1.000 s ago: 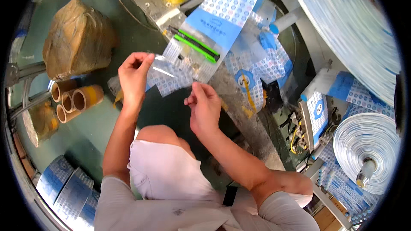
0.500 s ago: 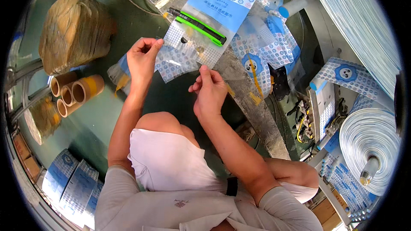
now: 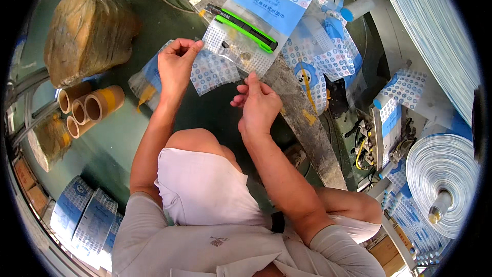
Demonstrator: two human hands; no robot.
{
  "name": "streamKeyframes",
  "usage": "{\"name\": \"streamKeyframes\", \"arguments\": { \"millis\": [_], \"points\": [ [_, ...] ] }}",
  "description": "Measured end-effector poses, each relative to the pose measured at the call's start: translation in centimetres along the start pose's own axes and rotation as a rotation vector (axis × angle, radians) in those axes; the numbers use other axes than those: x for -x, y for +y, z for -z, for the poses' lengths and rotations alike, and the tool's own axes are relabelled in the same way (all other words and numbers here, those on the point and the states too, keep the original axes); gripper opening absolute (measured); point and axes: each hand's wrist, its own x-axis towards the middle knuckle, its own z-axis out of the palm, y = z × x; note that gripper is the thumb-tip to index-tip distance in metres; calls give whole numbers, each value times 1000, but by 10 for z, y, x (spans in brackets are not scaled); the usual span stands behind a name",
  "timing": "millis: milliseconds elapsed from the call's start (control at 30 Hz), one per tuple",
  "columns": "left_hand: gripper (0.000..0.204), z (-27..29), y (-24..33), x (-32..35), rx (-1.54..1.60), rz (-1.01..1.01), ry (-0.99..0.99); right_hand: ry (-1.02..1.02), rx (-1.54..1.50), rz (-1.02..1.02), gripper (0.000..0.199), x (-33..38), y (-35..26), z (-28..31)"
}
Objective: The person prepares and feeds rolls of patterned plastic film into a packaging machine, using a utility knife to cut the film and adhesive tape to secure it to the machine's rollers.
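Pinching plastic film (image 3: pixel 215 72) at upper centre, left hand (image 3: pixel 177 66) and right hand (image 3: pixel 260 105) hover beside a stained bench (image 3: pixel 306 128); cardboard tubes (image 3: pixel 114 97) rest on green floor (image 3: pixel 148 25), middle left.

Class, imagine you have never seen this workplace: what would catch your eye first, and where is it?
First, the bright green-and-black tool lying across the printed film at upper centre, with the left hand to its lower left and the right hand below it. Next, the large blue-white roll toward the right edge and the bulky brown wrapped bundle at upper left.
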Motion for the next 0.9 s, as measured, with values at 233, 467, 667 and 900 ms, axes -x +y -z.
{"name": "streamKeyframes", "arguments": {
  "millis": [233,467,667,900],
  "points": [
    [13,-1,-1,-2,30,17,-23,36,-27,23,29,-1,5,-2],
    [36,2,-12,-13,58,13,-59,109,9,29,31,0,10,-9],
    [37,5,-14,-19,-78,-21,-116,110,-62,-7,30,2,11,-10],
    [35,8,2,-13,-411,-190,-74,109,-74,0,28,-1,13,-10]
  ]
}}
